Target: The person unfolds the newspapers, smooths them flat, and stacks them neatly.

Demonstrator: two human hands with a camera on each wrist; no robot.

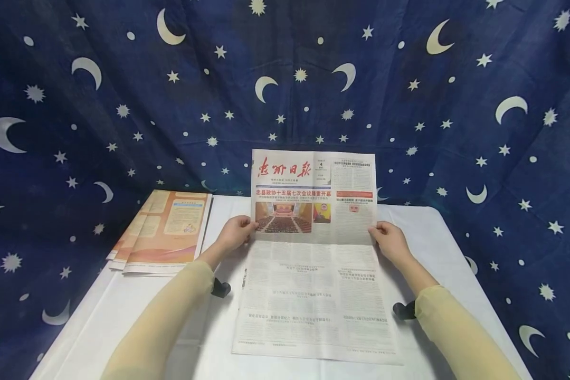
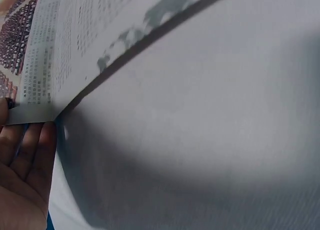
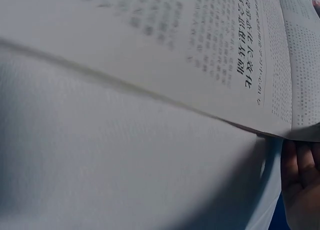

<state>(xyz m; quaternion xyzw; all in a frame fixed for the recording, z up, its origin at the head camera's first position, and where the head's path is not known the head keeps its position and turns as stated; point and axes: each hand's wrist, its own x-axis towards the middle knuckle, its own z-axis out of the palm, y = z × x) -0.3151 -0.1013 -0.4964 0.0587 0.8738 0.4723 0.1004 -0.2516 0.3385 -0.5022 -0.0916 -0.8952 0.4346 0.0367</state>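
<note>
A newspaper [image 1: 313, 295] with a red masthead and a colour photo of a hall is spread before me. Its upper half stands raised toward the backdrop, while the lower half, with its print upside down, slopes down toward me over the table. My left hand [image 1: 234, 234] pinches the left edge near the crease, thumb in front and fingers [image 2: 31, 150] behind the sheet. At the opposite edge my right hand [image 1: 393, 243] pinches the paper at about the same height, its fingers [image 3: 291, 162] under the page in the right wrist view.
Several overlapping orange printed papers [image 1: 166, 232] lie at the table's left side. The table wears a white cloth [image 1: 456, 295]. Behind it hangs a dark blue curtain [image 1: 385, 105] with moons and stars. A black strap [image 1: 220, 288] sits on my left wrist, and another [image 1: 404, 310] on the right.
</note>
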